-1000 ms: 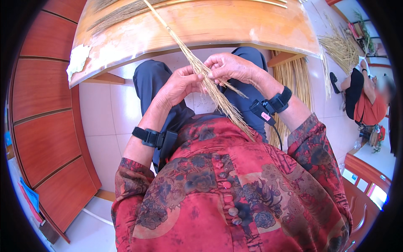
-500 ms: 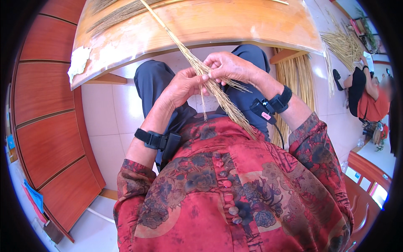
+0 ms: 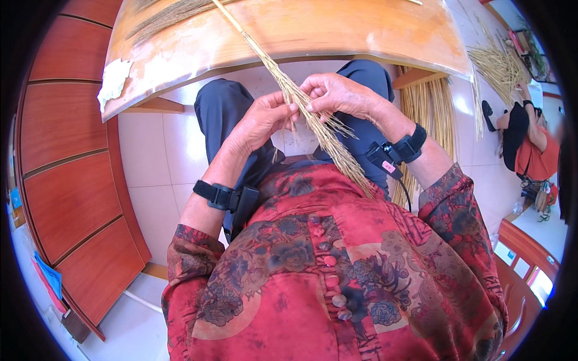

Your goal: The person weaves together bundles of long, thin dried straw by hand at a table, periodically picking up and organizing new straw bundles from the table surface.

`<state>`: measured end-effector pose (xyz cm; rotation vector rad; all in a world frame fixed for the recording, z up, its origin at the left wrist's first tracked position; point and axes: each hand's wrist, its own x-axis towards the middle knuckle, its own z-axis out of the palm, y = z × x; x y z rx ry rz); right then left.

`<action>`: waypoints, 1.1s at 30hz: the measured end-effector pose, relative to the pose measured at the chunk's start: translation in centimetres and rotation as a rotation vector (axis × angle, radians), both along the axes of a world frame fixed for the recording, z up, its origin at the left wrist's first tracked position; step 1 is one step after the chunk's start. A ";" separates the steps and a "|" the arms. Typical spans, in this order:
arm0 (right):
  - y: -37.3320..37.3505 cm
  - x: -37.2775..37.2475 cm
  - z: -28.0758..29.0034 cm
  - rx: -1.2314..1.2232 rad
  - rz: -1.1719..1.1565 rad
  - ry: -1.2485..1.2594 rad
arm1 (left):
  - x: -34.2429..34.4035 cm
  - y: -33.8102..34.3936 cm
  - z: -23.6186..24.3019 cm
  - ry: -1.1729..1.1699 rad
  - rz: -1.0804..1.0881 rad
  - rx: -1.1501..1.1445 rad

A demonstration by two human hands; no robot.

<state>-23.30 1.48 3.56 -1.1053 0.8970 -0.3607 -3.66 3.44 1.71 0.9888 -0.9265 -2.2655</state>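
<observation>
A bundle of dry, straw-coloured broomcorn (image 3: 337,150) slants from the table edge down over my lap, its stalk at the top and its bristly tips against my shirt. My left hand (image 3: 268,118) is closed at the bundle's left side, thumb against forefinger, pinching strands there. From the other side my right hand (image 3: 343,96) grips the broomcorn between thumb and fingers, just above the left hand's level. Loose side strands stick out beneath the right palm. The fingertips partly hide the middle of the bundle.
Ahead stands a wooden table (image 3: 325,30) with more dry broomcorn heads (image 3: 174,21) on it. Long stalks (image 3: 430,111) lie on the floor to the right, near another straw pile (image 3: 497,66). A person in an orange top (image 3: 536,150) sits far right. Red cabinets (image 3: 66,126) line the left.
The broomcorn and both hands sit slightly farther right and lower in the picture. My left hand has drawn a little away from the bundle, and the loose strand below it has shifted left.
</observation>
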 end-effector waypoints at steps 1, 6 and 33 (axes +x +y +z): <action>-0.1 -0.1 -0.1 0.012 0.041 -0.012 | 0.1 0.0 -0.3 0.006 -0.007 -0.003; -0.1 0.1 -0.1 -0.020 0.061 0.006 | 0.6 0.0 -0.6 0.030 -0.018 -0.006; -0.1 -0.2 0.2 -0.160 0.054 0.041 | -0.2 0.4 0.1 0.091 -0.059 0.102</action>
